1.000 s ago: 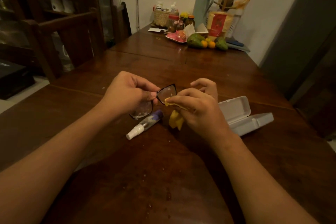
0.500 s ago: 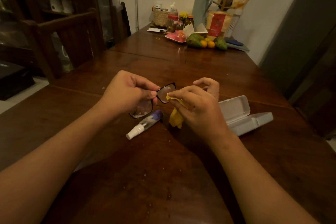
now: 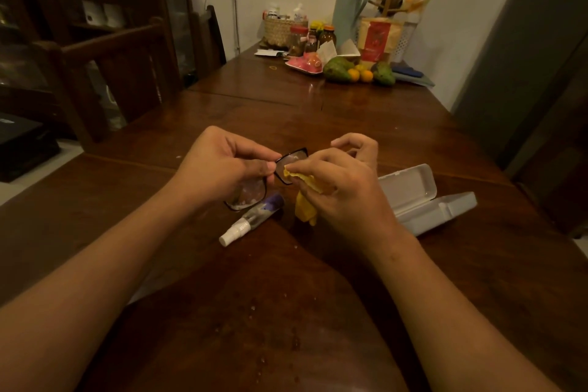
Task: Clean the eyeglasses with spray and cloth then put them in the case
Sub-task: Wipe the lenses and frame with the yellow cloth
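Black-framed eyeglasses [image 3: 294, 158] hang above the wooden table [image 3: 286, 296], pinched at the bridge by my left hand [image 3: 219, 165]. The lens under that hand is dotted with droplets. My right hand [image 3: 343, 191] presses a yellow cloth [image 3: 304, 205] against the other lens, and the cloth's tail hangs down below the fingers. A small spray bottle [image 3: 251, 219] with a white nozzle and purple label lies on the table just under the glasses. The white eyeglass case [image 3: 423, 200] lies open to the right of my right hand.
At the far end of the table stand a basket, jars, a pink dish, green and orange fruit [image 3: 359, 71] and a pale jug. Wooden chairs [image 3: 121, 73] line the left side. Small droplets speckle the tabletop near me.
My right hand has slid the cloth slightly up and left over the lens. The left hand keeps its hold and has barely shifted.
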